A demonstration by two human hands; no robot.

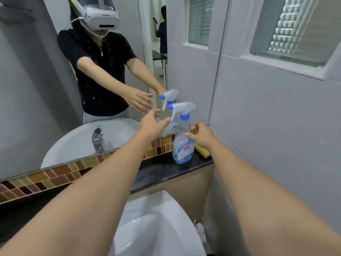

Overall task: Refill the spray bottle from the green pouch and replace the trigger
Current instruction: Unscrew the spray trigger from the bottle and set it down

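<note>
A clear spray bottle (183, 150) with blue liquid in its lower part stands upright on the black ledge (162, 171) by the mirror. Its white trigger (182, 108) with a blue nozzle and collar sits on the neck. My left hand (154, 123) hovers open just left of the trigger, fingers spread, not touching it. My right hand (201, 134) is open at the bottle's right side, thumb close to the bottle's shoulder; whether it touches I cannot tell. No green pouch is in view.
A yellow sponge (203, 151) lies behind the bottle against the wall. The white sink basin (153, 228) is below the ledge. The mirror (55, 89) reflects a person with a headset, the faucet and another person in a doorway. A grey tiled wall with a window stands at right.
</note>
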